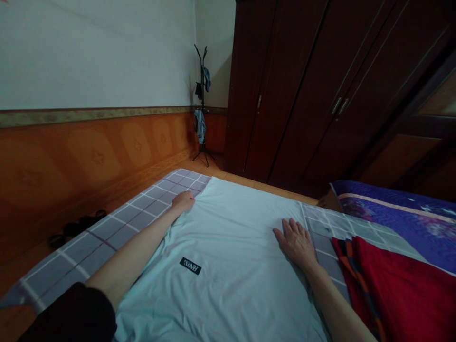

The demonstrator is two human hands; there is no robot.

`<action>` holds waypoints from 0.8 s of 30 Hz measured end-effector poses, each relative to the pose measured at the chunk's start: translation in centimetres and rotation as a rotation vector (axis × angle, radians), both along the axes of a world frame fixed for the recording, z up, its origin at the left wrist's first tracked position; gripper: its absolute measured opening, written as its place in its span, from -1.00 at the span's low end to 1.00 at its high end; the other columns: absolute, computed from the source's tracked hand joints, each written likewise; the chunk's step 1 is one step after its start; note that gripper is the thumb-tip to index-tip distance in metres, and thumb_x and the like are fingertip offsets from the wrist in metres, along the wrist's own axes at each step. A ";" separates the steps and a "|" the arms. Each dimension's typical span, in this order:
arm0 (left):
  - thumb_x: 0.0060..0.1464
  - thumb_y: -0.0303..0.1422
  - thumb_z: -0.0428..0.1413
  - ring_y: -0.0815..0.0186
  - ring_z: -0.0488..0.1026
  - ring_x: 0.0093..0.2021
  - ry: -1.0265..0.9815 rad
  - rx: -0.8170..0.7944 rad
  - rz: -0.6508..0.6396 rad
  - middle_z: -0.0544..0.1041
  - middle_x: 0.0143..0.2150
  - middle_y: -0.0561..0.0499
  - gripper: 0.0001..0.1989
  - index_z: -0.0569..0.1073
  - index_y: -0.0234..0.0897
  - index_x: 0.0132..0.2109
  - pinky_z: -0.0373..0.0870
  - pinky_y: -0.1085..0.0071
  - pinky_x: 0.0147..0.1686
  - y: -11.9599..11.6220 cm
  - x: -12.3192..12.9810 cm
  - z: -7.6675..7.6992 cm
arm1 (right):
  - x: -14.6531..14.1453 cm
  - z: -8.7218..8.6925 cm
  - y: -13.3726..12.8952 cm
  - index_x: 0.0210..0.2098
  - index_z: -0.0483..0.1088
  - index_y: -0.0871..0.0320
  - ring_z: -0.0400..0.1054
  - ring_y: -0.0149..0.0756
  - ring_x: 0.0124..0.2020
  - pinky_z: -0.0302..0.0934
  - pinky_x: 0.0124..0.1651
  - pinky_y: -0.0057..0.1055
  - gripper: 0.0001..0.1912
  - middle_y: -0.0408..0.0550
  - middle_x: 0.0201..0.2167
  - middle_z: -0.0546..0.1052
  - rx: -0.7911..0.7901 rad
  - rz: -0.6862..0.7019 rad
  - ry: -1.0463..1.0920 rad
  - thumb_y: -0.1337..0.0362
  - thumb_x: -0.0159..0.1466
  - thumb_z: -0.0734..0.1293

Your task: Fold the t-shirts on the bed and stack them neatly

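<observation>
A pale mint-coloured garment [242, 247] lies spread over a grey checked sheet [142, 209], with soft wrinkles toward its near end. On its front is a small black label with white lettering [190, 266]. My left hand [184, 201] is closed on the garment's left edge, pinching the fabric. My right hand [295, 240] rests palm down near the garment's right edge, fingers spread on the cloth and holding nothing.
Red folded cloth [402, 289] with a dark and orange part lies at the right. Beyond it is purple patterned bedding [409, 209]. A coat rack [203, 95] and dark wardrobe [285, 95] stand behind. Dark footwear [76, 228] sits on the floor at left.
</observation>
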State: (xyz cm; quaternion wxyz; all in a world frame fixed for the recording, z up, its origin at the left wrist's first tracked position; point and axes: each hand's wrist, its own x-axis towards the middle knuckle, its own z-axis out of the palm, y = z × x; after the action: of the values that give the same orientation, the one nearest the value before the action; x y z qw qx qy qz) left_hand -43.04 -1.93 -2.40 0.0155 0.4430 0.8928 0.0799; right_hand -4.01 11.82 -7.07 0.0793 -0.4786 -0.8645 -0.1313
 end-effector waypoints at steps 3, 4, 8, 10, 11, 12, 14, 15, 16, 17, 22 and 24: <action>0.19 -0.27 -0.01 0.11 0.44 -0.07 0.046 0.025 -0.020 0.51 -0.11 -0.20 -0.72 0.46 -0.35 -0.09 0.33 0.21 -0.12 0.0 0.1 0.0 | -0.1 0.0 0.0 0.20 0.19 0.28 0.05 0.06 0.21 -0.07 0.17 -0.12 -0.40 0.20 0.20 0.23 -0.010 -0.002 0.011 0.00 0.35 0.03; 0.19 -0.30 -0.03 0.09 0.40 0.02 0.068 0.041 -0.056 0.48 -0.02 -0.23 -0.71 0.44 -0.34 -0.04 0.29 0.21 -0.06 0.0 0.4 0.0 | -0.1 0.0 0.0 0.20 0.19 0.29 0.05 0.06 0.21 -0.08 0.17 -0.11 -0.40 0.21 0.20 0.23 -0.016 -0.005 0.014 0.00 0.35 0.04; 0.17 -0.27 -0.05 0.22 0.22 0.20 0.094 0.036 -0.242 0.34 0.19 -0.08 -0.63 0.34 -0.20 0.11 0.12 0.30 0.13 0.2 1.4 -0.4 | -0.1 0.4 -0.3 0.21 0.18 0.31 0.04 0.08 0.22 -0.10 0.18 -0.09 -0.40 0.23 0.21 0.21 -0.044 -0.011 0.040 0.02 0.35 0.05; 0.19 -0.27 -0.09 0.16 0.23 0.19 0.095 0.012 -0.252 0.35 0.18 -0.14 -0.61 0.33 -0.26 0.12 0.10 0.19 0.15 0.4 1.5 -0.4 | -0.1 0.9 -0.6 0.21 0.18 0.32 0.05 0.09 0.22 -0.10 0.17 -0.07 -0.41 0.26 0.21 0.21 -0.061 -0.011 0.055 0.03 0.35 0.06; 0.20 -0.28 -0.12 0.10 0.23 0.19 0.100 0.007 -0.241 0.35 0.17 -0.21 -0.59 0.32 -0.32 0.13 0.09 0.11 0.14 0.4 1.5 -0.3 | -0.2 1.2 -0.8 0.21 0.18 0.33 0.05 0.09 0.22 -0.10 0.17 -0.07 -0.41 0.28 0.21 0.21 -0.067 -0.014 0.059 0.03 0.35 0.06; 0.21 -0.28 -0.16 0.05 0.22 0.20 0.106 0.006 -0.234 0.33 0.18 -0.27 -0.57 0.29 -0.37 0.15 0.08 0.05 0.14 0.3 1.6 -0.3 | -0.3 1.5 -1.1 0.21 0.17 0.32 0.05 0.08 0.22 -0.10 0.18 -0.07 -0.40 0.28 0.22 0.21 -0.070 -0.020 0.060 0.03 0.35 0.06; 0.23 -0.25 -0.19 0.03 0.14 0.25 0.115 0.009 -0.264 0.24 0.24 -0.31 -0.51 0.23 -0.41 0.21 0.02 0.02 0.17 0.1 2.2 -0.5 | -0.6 2.0 -1.7 0.23 0.14 0.30 0.00 0.05 0.26 -0.12 0.20 -0.10 -0.38 0.28 0.25 0.15 -0.080 0.007 0.057 0.00 0.35 0.06; 0.24 -0.21 -0.19 0.06 0.07 0.29 0.114 0.011 -0.311 0.17 0.29 -0.27 -0.48 0.18 -0.38 0.25 -0.02 0.05 0.20 -0.2 2.6 -0.8 | -0.8 2.2 -2.0 0.25 0.11 0.28 -0.04 0.02 0.28 -0.13 0.21 -0.12 -0.37 0.26 0.28 0.10 -0.098 0.051 0.055 -0.02 0.35 0.05; 0.24 -0.16 -0.19 0.10 0.01 0.32 0.104 0.007 -0.375 0.10 0.33 -0.21 -0.45 0.13 -0.33 0.28 -0.06 0.10 0.23 -0.4 3.1 -1.2 | -0.9 2.4 -2.2 0.27 0.09 0.24 -0.08 -0.02 0.30 -0.15 0.23 -0.15 -0.37 0.21 0.30 0.06 -0.123 0.106 0.052 -0.03 0.35 0.04; 0.24 -0.11 -0.20 0.13 -0.04 0.34 0.089 0.001 -0.436 0.04 0.36 -0.16 -0.42 0.08 -0.30 0.31 -0.09 0.13 0.25 -0.7 3.6 -1.7 | -1.0 2.4 -2.3 0.28 0.07 0.18 -0.10 -0.06 0.31 -0.16 0.24 -0.19 -0.36 0.16 0.32 0.04 -0.152 0.161 0.047 -0.06 0.35 0.04; 0.24 -0.05 -0.24 0.11 -0.13 0.36 0.061 -0.017 -0.477 -0.05 0.38 -0.17 -0.36 0.04 -0.33 0.33 -0.18 0.11 0.27 -1.6 4.9 -4.5 | 0.5 2.4 -0.9 0.25 0.10 0.28 -0.07 0.05 0.28 -0.13 0.21 -0.07 -0.32 0.26 0.27 0.12 -0.190 0.052 0.057 -0.08 0.33 0.06; 0.24 -0.04 -0.24 0.12 -0.14 0.37 0.078 -0.008 -0.464 -0.05 0.38 -0.16 -0.36 0.05 -0.32 0.33 -0.19 0.12 0.27 -1.6 4.8 -4.9 | 1.3 2.4 -0.2 0.24 0.05 0.45 -0.07 0.20 0.27 -0.12 0.17 0.05 -0.31 0.44 0.24 0.10 -0.164 -0.073 0.084 -0.02 0.36 0.01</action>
State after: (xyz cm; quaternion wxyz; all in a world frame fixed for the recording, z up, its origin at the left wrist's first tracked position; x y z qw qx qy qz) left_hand -38.27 -3.56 -7.29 0.0008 0.6391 0.7672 0.0537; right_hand -2.67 11.61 -4.72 0.0712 -0.5197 -0.8503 -0.0428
